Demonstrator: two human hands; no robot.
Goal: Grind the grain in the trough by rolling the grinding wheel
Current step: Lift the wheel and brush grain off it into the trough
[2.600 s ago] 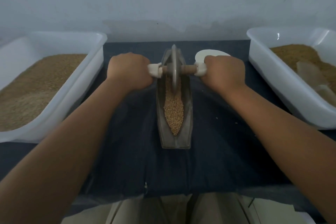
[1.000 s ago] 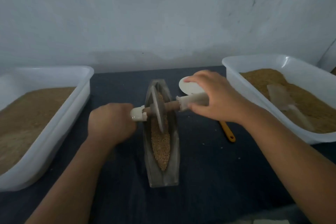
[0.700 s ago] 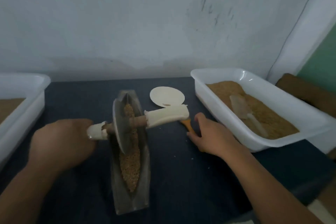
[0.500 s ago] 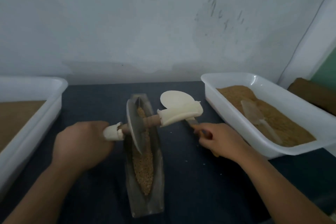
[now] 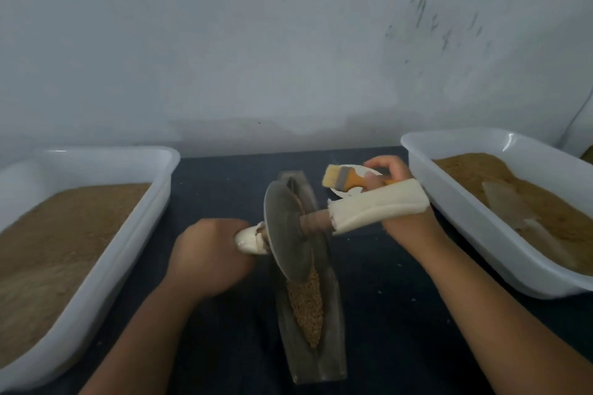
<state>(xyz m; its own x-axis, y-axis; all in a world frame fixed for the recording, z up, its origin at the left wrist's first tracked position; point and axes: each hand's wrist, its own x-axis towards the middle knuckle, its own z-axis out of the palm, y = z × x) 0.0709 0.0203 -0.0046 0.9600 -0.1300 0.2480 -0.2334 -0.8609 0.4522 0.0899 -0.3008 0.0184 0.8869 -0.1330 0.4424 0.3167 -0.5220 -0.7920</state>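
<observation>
Pale, scuffed wall (image 5: 288, 42) rose behind the worktop (image 5: 224, 176), which was covered in dark blue cloth. At 9 o'clock stood a white tub (image 5: 128, 250) of tan grain, and at 3 o'clock a second white tub (image 5: 465, 224) of brown meal with a clear scoop (image 5: 510, 208) lying on it.

Between them, the narrow trough (image 5: 333, 330) ran from 12 to 6 o'clock in front of you. The grain (image 5: 306, 308) lay along its groove, most plainly in the half nearer you.

The grinding wheel (image 5: 287, 234) sat in the trough near the middle of its length. It was tilted, its lower rim down at the grain and its axle slanting up toward 2 o'clock.

Your left hand (image 5: 208, 260) was curled tight round the white-wrapped handle end (image 5: 250, 239) at the wheel's 9 o'clock side. The padded handle (image 5: 378, 208) on the other side stuck out across your right wrist. Whether it touched the wrist could not be told.

Your right hand (image 5: 406, 228) was clamped on the orange handle of a brush (image 5: 345, 177), not on the wheel. The brush's pale bristles pointed toward 9 o'clock. It hung over a small white disc (image 5: 345, 193) that lay on the cloth just at the trough's 2 o'clock.
</observation>
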